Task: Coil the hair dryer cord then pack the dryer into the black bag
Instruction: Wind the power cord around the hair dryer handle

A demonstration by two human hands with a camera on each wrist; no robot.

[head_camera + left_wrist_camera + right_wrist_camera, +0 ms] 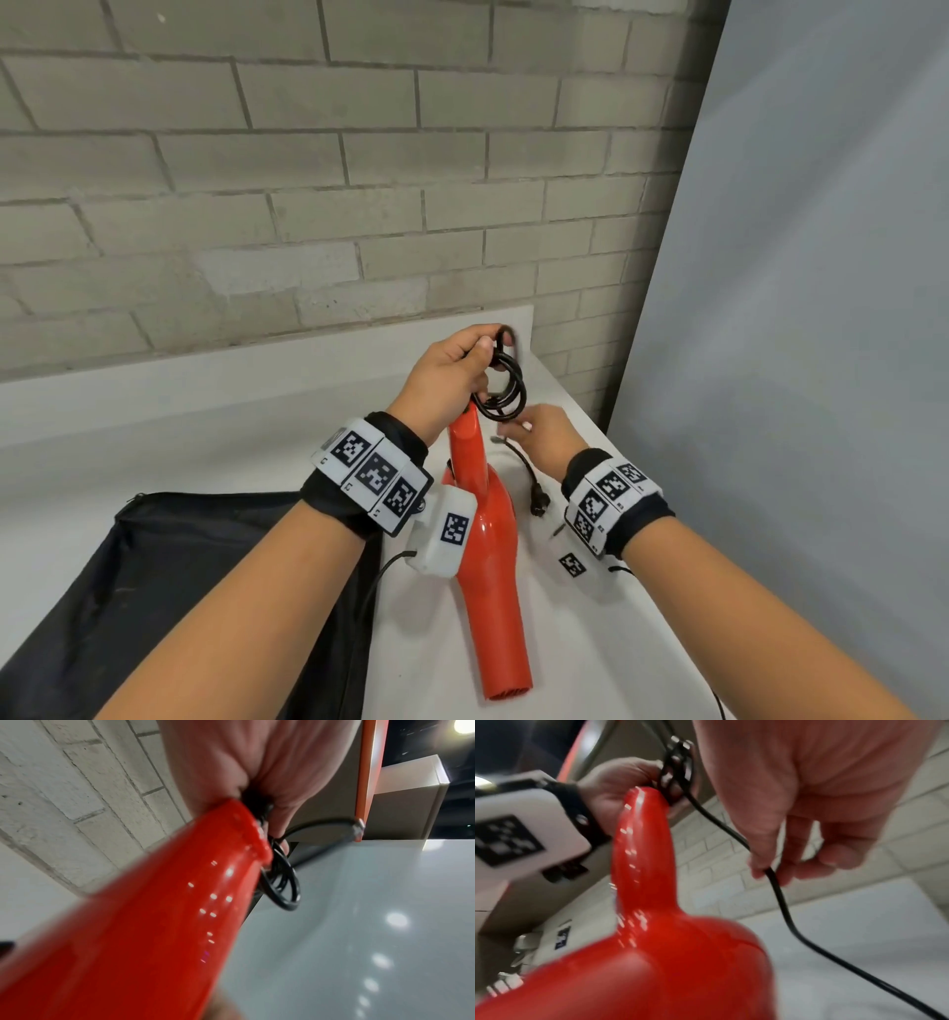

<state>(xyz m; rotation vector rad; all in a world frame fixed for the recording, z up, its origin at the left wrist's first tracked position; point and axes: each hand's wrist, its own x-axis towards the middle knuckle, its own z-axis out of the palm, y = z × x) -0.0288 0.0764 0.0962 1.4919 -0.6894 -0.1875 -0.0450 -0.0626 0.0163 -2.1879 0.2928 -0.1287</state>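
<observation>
A red hair dryer (488, 545) hangs above the white table (205, 411), handle up and nozzle down toward me. My left hand (457, 370) grips the top of the handle together with several loops of black cord (506, 390); in the left wrist view the loops (282, 880) hang beside the red handle (180, 902). My right hand (539, 434) pinches the loose stretch of cord (772, 874) between thumb and fingers just below the loops. The plug (539, 506) dangles under that hand. The black bag (179, 591) lies flat at the left.
A grey brick wall (308, 180) backs the table. A pale grey panel (796, 360) stands at the right, close to the table's right edge.
</observation>
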